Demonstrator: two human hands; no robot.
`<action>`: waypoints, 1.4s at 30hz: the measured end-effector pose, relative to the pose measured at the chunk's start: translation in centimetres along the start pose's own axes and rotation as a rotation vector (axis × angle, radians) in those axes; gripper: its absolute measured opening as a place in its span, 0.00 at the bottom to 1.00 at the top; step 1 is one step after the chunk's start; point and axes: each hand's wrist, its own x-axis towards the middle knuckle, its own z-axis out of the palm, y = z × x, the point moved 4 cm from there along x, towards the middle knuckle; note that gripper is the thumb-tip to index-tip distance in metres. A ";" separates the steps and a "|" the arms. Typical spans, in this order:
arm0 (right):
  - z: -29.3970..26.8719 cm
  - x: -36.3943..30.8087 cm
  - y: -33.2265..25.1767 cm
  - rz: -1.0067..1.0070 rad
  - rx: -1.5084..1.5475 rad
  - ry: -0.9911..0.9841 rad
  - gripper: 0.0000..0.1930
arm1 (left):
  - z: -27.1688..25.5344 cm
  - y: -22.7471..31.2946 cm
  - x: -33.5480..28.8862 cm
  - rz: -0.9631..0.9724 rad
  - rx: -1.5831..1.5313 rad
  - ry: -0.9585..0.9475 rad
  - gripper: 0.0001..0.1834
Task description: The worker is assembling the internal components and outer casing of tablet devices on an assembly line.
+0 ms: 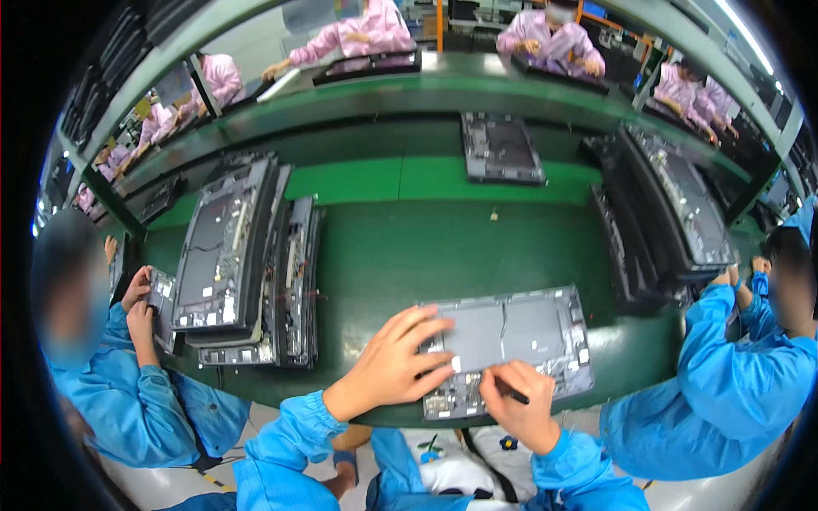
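A grey laptop base (532, 328) lies on the green bench near its front edge, its inner side up, with a thin black cable across the flat middle and small parts along the near edge. My left hand (396, 356) rests on its left edge, fingers stretched and apart. Over the near strip of the laptop base, my right hand (521, 400) is closed around a black pen-like tool (513, 391). The fingers hide the tool's tip, so I cannot tell what it touches.
Stacked laptop bases (226, 247) stand at my left, and another stack (673, 204) at my right. A single laptop base (501, 146) lies on the bright green strip (383, 177) farther back. Co-workers in blue sit on both sides; others in pink work beyond the shelf.
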 end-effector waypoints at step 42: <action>-1.3 5.0 15.0 0.258 0.339 0.007 0.09 | 12.1 -26.9 24.7 -1.195 0.220 0.137 0.49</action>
